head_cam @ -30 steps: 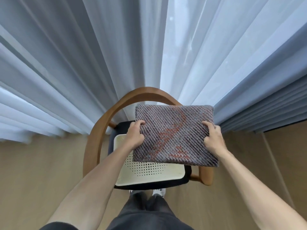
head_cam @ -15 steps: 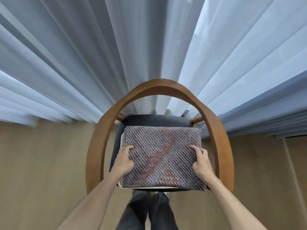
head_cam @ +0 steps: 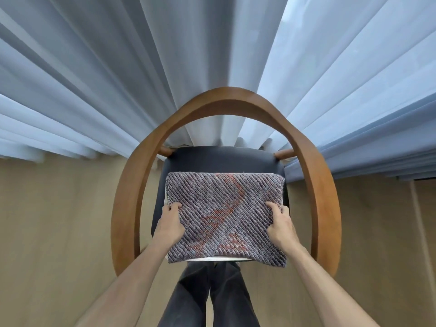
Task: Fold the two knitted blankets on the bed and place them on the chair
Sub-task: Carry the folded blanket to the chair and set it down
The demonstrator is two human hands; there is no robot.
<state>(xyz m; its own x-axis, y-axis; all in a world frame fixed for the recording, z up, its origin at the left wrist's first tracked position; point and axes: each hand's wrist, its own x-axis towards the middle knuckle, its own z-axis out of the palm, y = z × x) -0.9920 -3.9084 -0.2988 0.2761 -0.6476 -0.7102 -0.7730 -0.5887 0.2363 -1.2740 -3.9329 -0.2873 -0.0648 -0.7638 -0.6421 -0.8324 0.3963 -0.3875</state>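
Note:
A folded grey knitted blanket (head_cam: 224,215) with a reddish pattern lies flat over the dark seat (head_cam: 221,159) of a chair with a curved wooden back rail (head_cam: 226,100). Under it a cream folded blanket (head_cam: 219,258) shows only as a thin pale edge at the front and left. My left hand (head_cam: 170,224) grips the grey blanket's left edge, thumb on top. My right hand (head_cam: 280,224) grips its right edge the same way.
Pale sheer curtains (head_cam: 118,67) hang right behind the chair, with darker grey drapes (head_cam: 389,138) at the right. Light wooden floor (head_cam: 59,232) spreads on both sides. My own legs in dark trousers (head_cam: 207,298) stand at the seat's front edge.
My hands have lowered the grey blanket from above the chair down onto the cream blanket on the seat, squaring it over it. The view has closed in on the chair.

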